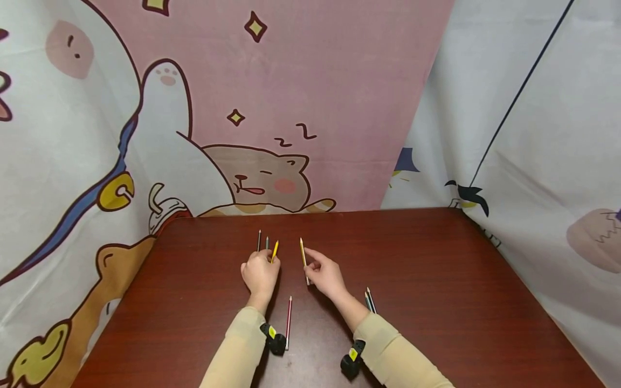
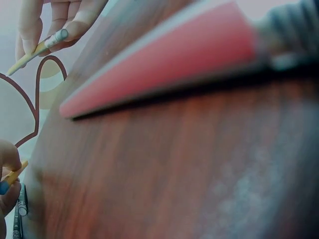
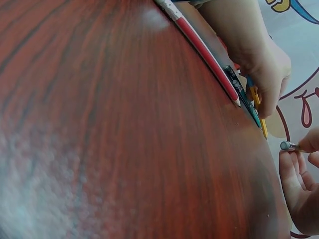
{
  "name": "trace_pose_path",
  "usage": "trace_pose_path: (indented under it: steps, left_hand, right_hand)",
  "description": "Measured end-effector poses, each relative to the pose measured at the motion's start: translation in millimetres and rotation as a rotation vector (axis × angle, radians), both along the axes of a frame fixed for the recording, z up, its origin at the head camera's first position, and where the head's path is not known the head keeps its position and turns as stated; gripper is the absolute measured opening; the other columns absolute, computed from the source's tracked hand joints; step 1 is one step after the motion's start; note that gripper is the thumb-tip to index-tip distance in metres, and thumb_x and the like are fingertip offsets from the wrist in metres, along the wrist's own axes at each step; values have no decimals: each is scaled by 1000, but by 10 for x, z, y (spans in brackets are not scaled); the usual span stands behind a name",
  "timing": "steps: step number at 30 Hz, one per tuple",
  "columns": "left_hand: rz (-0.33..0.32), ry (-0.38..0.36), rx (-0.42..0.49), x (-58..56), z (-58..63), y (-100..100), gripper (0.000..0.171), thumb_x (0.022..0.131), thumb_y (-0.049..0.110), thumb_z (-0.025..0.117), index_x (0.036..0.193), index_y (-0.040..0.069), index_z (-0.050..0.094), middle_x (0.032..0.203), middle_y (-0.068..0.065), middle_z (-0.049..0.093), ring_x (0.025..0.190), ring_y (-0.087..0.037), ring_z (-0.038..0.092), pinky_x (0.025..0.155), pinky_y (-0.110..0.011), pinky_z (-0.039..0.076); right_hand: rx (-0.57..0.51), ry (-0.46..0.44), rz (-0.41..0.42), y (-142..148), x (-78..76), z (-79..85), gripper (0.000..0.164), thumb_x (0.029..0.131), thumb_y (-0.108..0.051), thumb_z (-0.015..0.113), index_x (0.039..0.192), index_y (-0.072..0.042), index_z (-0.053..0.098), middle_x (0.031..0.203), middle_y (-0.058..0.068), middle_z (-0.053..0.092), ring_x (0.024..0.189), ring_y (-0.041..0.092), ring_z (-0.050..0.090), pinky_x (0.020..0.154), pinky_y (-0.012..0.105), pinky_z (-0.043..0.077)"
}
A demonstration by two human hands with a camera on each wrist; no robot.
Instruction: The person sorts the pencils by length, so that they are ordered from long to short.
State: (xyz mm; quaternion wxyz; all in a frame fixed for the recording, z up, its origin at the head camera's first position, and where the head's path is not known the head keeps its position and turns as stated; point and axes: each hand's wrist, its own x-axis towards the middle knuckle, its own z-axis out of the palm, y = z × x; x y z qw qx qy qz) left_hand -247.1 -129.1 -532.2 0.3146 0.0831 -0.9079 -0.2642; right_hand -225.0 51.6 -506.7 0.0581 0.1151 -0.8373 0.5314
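My left hand (image 1: 260,274) pinches a yellow pencil (image 1: 275,251), whose tip points away from me. Just beyond this hand lie a black pencil (image 1: 259,241) and a green pencil (image 1: 267,243), their near ends hidden by the fingers. To the right, my right hand (image 1: 327,276) pinches another yellow pencil (image 1: 303,253) between thumb and fingers. Its eraser end (image 2: 61,36) shows in the left wrist view. A red pencil (image 1: 289,322) lies on the table beside my left wrist, and fills much of the left wrist view (image 2: 174,64).
Two dark pencils (image 1: 370,300) lie by my right forearm, partly covered by the sleeve. The brown wooden table (image 1: 436,269) ends at a cartoon-printed cloth (image 1: 359,108) behind it. Each wrist carries a small black camera.
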Motion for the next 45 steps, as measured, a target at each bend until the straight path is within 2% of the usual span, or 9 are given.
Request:
trace_pose_path:
  steps: [14,22,27,32,38,45]
  left_hand:
    - [-9,-24,11,-13,19,-3,15,75,15,78,88,8,78,72,-4,67,68,-26,65,68,-48,42]
    - [-68,9,32,4,66,-48,22,76,14,80,96,6,78,77,-5,69,71,-25,66,69,-49,42]
    - [-144,18,20,34,92,-122,23,76,13,80,98,8,78,82,-6,71,75,-25,67,70,-50,42]
    - [-248,14,-7,86,136,-162,25,77,14,82,101,10,79,90,-7,72,82,-26,67,72,-50,44]
    - [-377,11,-37,121,172,-132,27,78,18,82,104,11,79,102,-6,73,96,-29,67,75,-50,46]
    - [-502,-9,-79,113,162,-58,28,79,17,83,107,12,78,105,-4,72,100,-27,65,81,-48,47]
  right_hand:
    - [-1,-13,-3,-14,-14,0,46,87,0,67,132,-6,63,75,3,66,54,10,61,52,26,51]
    - [16,-18,-16,-10,-40,-18,46,86,-2,68,131,-7,64,75,1,65,55,7,59,52,25,50]
    - [30,-15,-12,-6,-66,-24,45,86,-2,67,131,-6,64,73,1,65,52,8,58,52,26,50]
    - [54,-19,-27,9,-91,-41,45,86,-3,68,130,-6,64,73,1,65,52,7,58,53,26,49]
    - [58,-15,-34,35,-104,-63,45,85,-3,68,131,-5,64,73,2,66,51,9,60,53,26,50]
    - [51,-58,-61,82,-117,-73,46,87,-4,68,132,-7,63,74,1,65,52,11,62,51,26,51]
